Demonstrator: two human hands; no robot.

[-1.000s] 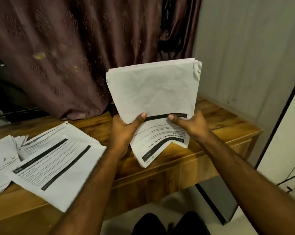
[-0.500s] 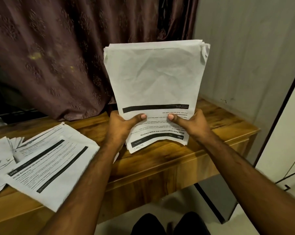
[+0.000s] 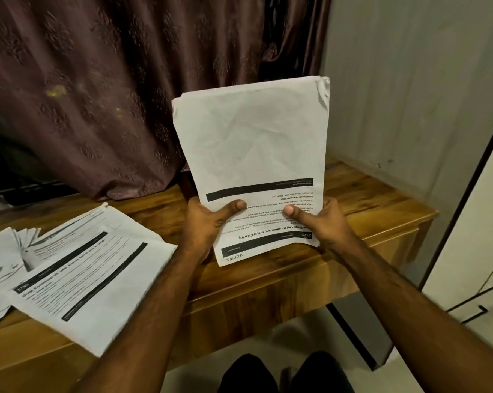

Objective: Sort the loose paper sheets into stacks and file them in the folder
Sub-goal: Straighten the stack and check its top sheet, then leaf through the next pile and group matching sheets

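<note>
Both hands, left hand and right hand, are gripping the upright paper stack at centre frame; its unsupported top could be flopping, spilling sheets onto the bench.

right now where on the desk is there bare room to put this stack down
Bare wood lies on the desk right of the held stack, up to the wall, and between both hands and the spread sheets. The left end is crowded.
</note>
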